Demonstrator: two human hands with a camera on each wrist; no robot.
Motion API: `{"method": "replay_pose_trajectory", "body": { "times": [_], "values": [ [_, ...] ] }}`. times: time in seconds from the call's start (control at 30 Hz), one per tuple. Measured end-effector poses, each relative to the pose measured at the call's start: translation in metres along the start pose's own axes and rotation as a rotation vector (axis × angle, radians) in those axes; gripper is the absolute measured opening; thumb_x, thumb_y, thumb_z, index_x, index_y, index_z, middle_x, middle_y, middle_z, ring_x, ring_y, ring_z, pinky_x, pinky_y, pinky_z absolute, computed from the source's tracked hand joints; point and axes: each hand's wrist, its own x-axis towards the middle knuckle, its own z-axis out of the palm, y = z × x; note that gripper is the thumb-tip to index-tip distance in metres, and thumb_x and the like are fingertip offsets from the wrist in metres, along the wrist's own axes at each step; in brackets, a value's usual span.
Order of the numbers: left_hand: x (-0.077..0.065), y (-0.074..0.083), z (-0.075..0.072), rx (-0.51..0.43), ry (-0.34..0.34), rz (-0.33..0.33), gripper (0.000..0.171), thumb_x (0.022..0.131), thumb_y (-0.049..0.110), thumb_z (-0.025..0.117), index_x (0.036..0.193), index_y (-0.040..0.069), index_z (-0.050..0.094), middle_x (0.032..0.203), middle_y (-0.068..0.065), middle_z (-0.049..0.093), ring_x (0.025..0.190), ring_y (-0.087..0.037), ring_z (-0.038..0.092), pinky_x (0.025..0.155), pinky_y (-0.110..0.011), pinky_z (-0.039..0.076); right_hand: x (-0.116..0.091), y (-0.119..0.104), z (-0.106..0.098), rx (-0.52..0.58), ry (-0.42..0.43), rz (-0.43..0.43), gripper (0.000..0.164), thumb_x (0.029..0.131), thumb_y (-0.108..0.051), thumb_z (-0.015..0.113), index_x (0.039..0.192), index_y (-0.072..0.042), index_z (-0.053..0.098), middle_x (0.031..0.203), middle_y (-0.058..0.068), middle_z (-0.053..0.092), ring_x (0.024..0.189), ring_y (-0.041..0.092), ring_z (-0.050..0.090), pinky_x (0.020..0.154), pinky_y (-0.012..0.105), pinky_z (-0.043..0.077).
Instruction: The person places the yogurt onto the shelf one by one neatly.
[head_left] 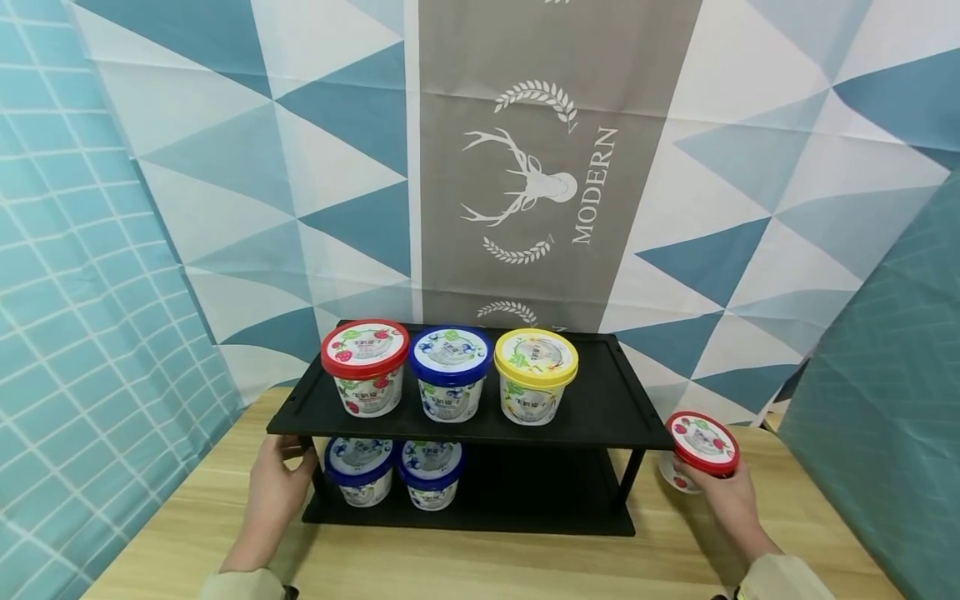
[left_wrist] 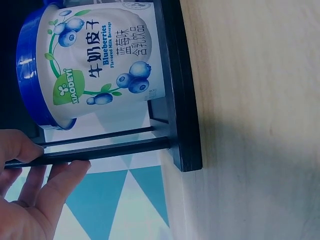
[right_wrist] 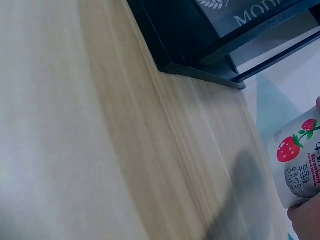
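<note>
My left hand (head_left: 273, 483) grips the front left post of a black two-tier shelf (head_left: 600, 392); in the left wrist view the thumb and fingers (left_wrist: 62, 185) lie on either side of the post (left_wrist: 110, 150). Just inside that post stands a blue-lidded blueberry milk cup (left_wrist: 95, 65). Beyond the shelf's right end, my right hand (head_left: 723, 500) holds a red-lidded strawberry milk cup (head_left: 703, 443) over the table. The right wrist view catches only part of this strawberry cup (right_wrist: 300, 160), cut off by the frame edge.
On the top tier stand a red-lidded cup (head_left: 366, 367), a blue-lidded cup (head_left: 450, 371) and a yellow-lidded cup (head_left: 536, 375). Two blue-lidded cups, one here (head_left: 431, 471), sit at the lower tier's left. Patterned cloth (head_left: 337, 167) hangs behind the wooden table (head_left: 420, 567).
</note>
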Motion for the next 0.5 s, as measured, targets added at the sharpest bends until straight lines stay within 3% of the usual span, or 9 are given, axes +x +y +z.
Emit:
{"method": "replay_pose_trajectory", "body": {
  "times": [0.3,0.5],
  "values": [
    [0.0,-0.001,-0.001,-0.003,-0.022,-0.025,0.034,0.079,-0.001,0.053,0.112,0.004,0.046,0.096,-0.018,0.055,0.089,-0.035,0.057,0.073,-0.046,0.049,-0.013,0.001,-0.015,-0.033,-0.003,0.069,0.114,0.062,-0.045,0.075,0.141,-0.004,0.004,0.143,0.024,0.016,0.127,0.04,0.021,0.102,0.056,0.027],
    [0.001,0.0,-0.001,0.0,-0.03,-0.025,0.034,0.08,0.0,0.053,0.113,0.004,0.046,0.098,-0.017,0.055,0.089,-0.035,0.057,0.07,-0.039,0.049,-0.017,0.009,-0.021,-0.015,-0.034,0.09,0.114,0.063,-0.044,0.075,0.141,-0.005,0.002,0.143,0.024,0.015,0.126,0.041,0.02,0.101,0.057,0.027]
  ]
}}
